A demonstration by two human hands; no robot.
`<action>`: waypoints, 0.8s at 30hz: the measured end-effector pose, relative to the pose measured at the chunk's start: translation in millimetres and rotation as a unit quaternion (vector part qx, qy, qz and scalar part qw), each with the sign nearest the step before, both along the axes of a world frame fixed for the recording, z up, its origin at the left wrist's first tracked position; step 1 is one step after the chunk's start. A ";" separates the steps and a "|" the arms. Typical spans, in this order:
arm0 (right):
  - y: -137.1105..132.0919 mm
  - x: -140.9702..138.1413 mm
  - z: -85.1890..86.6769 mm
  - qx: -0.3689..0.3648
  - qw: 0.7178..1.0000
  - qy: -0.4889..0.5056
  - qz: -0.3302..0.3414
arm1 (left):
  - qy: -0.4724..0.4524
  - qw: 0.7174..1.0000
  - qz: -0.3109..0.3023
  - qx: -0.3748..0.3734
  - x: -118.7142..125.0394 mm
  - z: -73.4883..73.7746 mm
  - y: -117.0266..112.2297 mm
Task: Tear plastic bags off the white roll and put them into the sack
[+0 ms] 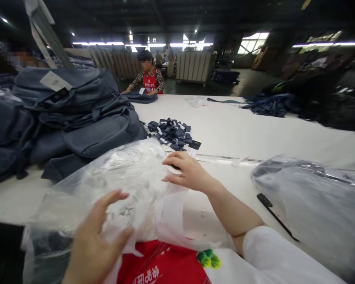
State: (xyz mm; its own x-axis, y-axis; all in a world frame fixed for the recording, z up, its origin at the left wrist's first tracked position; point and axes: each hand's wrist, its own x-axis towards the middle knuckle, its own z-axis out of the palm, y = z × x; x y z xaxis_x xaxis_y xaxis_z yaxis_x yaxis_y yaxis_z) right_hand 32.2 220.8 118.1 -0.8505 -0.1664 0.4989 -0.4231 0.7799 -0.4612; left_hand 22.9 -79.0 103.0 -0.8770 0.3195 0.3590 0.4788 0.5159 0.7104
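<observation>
"And the left hand (93,238)?"
"Thumb and fingers spread, nothing visibly held, by the clear plastic (142,173) on the table (12,203)."
"Right hand (193,173)?"
"Fingers parted at the white ring (172,172); grip unclear. Gentle pulls should keep the plastic untorn."

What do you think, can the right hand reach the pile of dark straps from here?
Probably yes: the right hand is near, and the pile of dark straps lies uncovered just beyond it on the white table, with nothing tall between.
</observation>
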 end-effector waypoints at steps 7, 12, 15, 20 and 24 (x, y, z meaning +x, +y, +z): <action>-18.5 -1.4 6.7 0.051 0.996 -0.014 -0.076 | 0.092 0.976 -0.077 -0.180 25.8 -19.0 84.1; -3.8 -3.5 19.9 0.079 0.997 0.008 -0.022 | 0.008 0.983 -0.115 -0.141 -32.3 -21.7 54.5; 2.2 -9.4 21.8 0.056 0.991 0.002 0.122 | -0.032 0.991 -0.089 -0.097 -53.6 -17.1 28.8; -3.5 -21.7 15.5 0.058 0.988 -0.011 0.143 | -0.080 0.994 -0.069 -0.035 -56.9 -18.8 7.7; -7.3 -30.0 16.6 0.076 0.990 -0.014 0.121 | -0.157 0.986 -0.028 0.056 -58.4 -30.2 7.5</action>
State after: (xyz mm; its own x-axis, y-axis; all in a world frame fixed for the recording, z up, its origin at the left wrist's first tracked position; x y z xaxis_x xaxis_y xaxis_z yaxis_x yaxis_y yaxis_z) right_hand 2.2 213.5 134.7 -0.7901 -0.4382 0.4286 -0.5944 0.7185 -0.3613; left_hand -35.5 -71.5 72.8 -0.9323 0.3450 0.1088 0.2520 0.4039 0.8794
